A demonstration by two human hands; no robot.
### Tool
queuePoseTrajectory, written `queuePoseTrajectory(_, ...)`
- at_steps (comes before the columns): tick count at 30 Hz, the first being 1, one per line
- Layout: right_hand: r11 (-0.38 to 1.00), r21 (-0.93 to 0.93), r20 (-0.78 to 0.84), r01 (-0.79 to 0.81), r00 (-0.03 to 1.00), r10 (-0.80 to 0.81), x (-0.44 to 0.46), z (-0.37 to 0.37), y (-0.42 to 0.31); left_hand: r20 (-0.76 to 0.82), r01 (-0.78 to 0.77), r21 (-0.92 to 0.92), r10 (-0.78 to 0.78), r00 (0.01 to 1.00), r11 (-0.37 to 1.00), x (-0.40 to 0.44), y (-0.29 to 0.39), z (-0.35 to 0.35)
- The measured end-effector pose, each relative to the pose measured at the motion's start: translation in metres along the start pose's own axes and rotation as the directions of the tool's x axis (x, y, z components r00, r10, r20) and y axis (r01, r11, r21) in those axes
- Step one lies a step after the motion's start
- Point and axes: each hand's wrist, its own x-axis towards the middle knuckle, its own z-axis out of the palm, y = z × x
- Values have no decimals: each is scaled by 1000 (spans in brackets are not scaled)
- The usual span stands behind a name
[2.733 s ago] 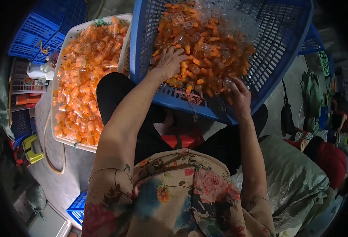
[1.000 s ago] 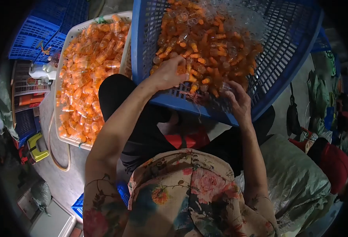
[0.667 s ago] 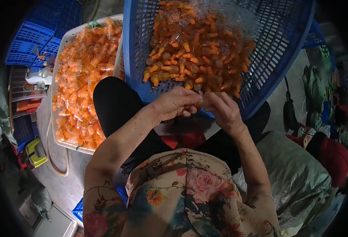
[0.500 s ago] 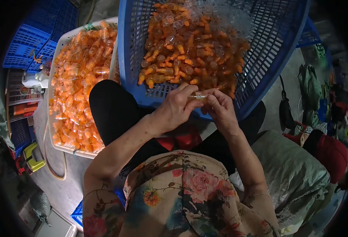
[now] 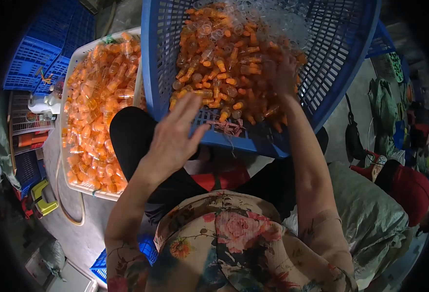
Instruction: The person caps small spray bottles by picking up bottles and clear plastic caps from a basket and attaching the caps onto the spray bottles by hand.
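Note:
A large blue plastic basket [image 5: 144, 63] leans in front of me, filled with small clear plastic pieces with orange tips [image 5: 220, 65], like little bottles. My left hand [image 5: 173, 134] hovers over the basket's near left corner. Its fingers stretch forward, the thumb stands apart, and nothing shows in it. My right hand [image 5: 283, 78] reaches into the pile at the basket's right side. Motion blur and shadow hide its fingers. Clear plastic rings [image 5: 277, 24] heap at the far end of the basket. Pinkish scraps [image 5: 229, 127] lie near its front rim.
To the left, a white basket [image 5: 137, 92] holds many more orange-tipped pieces. Blue crates [image 5: 32, 58] are stacked behind it. A hose [image 5: 59, 194] curves over the floor. On the right lie a grey-green sack [image 5: 365, 209] and a person's red clothing [image 5: 409, 187].
My hands were together around a small clear piece with an orange tip. They have parted: the left moved left, the right went forward into the pile. That piece no longer shows between them.

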Motion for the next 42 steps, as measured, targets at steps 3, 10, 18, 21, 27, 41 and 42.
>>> queuePoseTrajectory(3, 983, 167, 367, -71, 930, 5, -32, -25, -5, 104, 30, -227, -6, 995, 973, 44, 8, 45)
queuePoseTrajectory(10, 945, 11, 600, -328, 758, 256, -61, -62, -24, 112, -419, 99, 408, 906, 903, 185, -4, 165)
queuePoseTrajectory(18, 206, 594, 672, -778, 620, 405, -120, -150, -43, 262, -290, 208, 232, 937, 934, 228, -4, 209)
queuePoseTrajectory(21, -187, 668, 693, -720, 512, 507, -109, -172, -38, 300, 12, -316, 87, 950, 949, 212, -10, 154)
queuePoseTrajectory(27, 566, 585, 516, -581, 805, 293, -91, -183, -47, 575, 568, -800, -26, 818, 193, 85, 8, 70)
queuePoseTrajectory(41, 296, 419, 908, -859, 403, -115, -84, -192, -88, 45, -351, -452, 414, 909, 820, 6, 53, 47)
queuePoseTrajectory(42, 3, 315, 923, -949, 305, -234, -83, -187, -86, 44, -349, -448, 410, 911, 823, 7, 48, 42)
